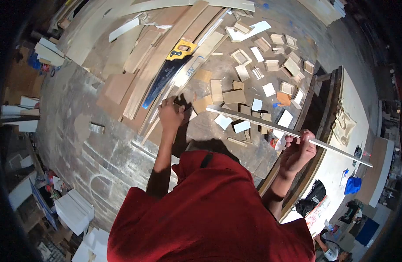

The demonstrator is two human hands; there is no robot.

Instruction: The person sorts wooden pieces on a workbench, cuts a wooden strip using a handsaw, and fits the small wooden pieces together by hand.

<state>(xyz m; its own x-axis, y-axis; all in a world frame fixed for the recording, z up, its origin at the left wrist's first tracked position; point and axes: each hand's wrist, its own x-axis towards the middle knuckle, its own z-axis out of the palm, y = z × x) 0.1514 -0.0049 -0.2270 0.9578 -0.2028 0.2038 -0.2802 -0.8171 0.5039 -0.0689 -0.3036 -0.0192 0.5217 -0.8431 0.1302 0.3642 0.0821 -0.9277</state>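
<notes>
My right hand (299, 153) is closed round a long, thin wooden strip (257, 120), pinching it towards its right part. The strip slants across the view, its left end over the small wood pieces and its right end above a pale bench top. My left hand (170, 114) is at the near end of a stack of long boards (155, 70). Its fingers are slightly bent and apart, at the edge of some narrow strips; I see nothing held in them. Just beyond lies a handsaw (168, 72) with a yellow and black handle, resting on the boards.
Several small wooden frames and box-like pieces (242, 57) lie scattered with white offcuts (268, 90) on the worn work surface (109, 144). A pale bench (358, 109) at the right carries a cloth bag, a black bag (312, 198) and a blue item (353, 185). Another person (330, 249) is at lower right.
</notes>
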